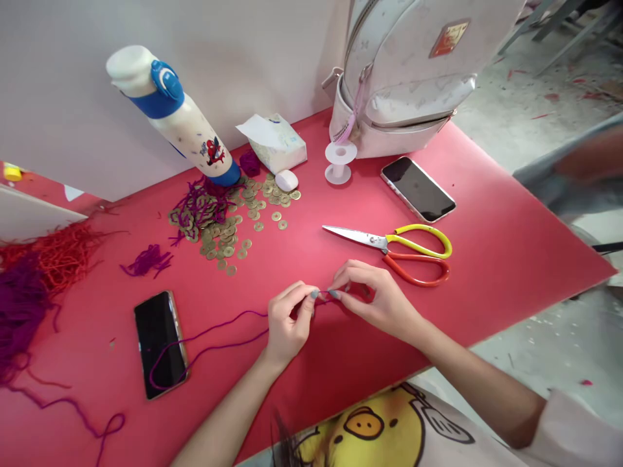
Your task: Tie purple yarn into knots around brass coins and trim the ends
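Both my hands are close together above the red table [292,253], near its front edge. My left hand [291,319] pinches a purple cord [221,322] between thumb and forefinger. A short stretch of the cord spans the small gap to my right hand [372,295], which pinches it too. From my left hand the cord runs left in two strands and ends in a loop over a black phone [158,340]. Scissors [379,241] with one yellow and one red handle lie just beyond my right hand, their blades partly apart and pointing left.
Brass coins [221,233] and purple cord pieces [146,259] lie beyond my left hand. Behind stand a bottle [195,133], a tissue pack [282,146], a white spool [338,174] and a backpack [399,78]. Another phone [418,189] is at right; red yarn [73,256] at far left.
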Motion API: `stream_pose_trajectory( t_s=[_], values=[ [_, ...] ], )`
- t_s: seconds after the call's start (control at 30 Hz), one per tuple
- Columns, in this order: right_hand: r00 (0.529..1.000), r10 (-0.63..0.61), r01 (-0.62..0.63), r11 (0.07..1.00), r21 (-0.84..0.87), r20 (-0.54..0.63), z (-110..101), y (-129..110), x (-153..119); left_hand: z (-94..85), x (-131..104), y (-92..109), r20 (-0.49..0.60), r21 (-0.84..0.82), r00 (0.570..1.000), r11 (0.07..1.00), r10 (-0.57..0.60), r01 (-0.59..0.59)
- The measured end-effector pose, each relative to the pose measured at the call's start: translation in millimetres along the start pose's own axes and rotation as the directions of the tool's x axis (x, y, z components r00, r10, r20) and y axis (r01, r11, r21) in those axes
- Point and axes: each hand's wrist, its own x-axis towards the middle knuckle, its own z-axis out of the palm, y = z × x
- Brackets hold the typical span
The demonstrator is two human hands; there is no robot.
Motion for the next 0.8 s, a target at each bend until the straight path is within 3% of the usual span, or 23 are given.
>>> stream_pose_trajectory(
  t_s=[0.2,0.8],
  values=[
    [0.996,0.012,-0.007,0.998,0.056,-0.083,1.0,3.3,0.0,-0.5,-0.3,-5.7,-0.024,-0.081,0.994,0.991,-0.110,0.108],
    [0.993,-0.057,0.038,0.983,-0.180,-0.101,10.0,1.1,-1.8,0.6,1.7,0.0,-0.023,0.053,0.999,0.998,0.046,-0.045]
  ],
)
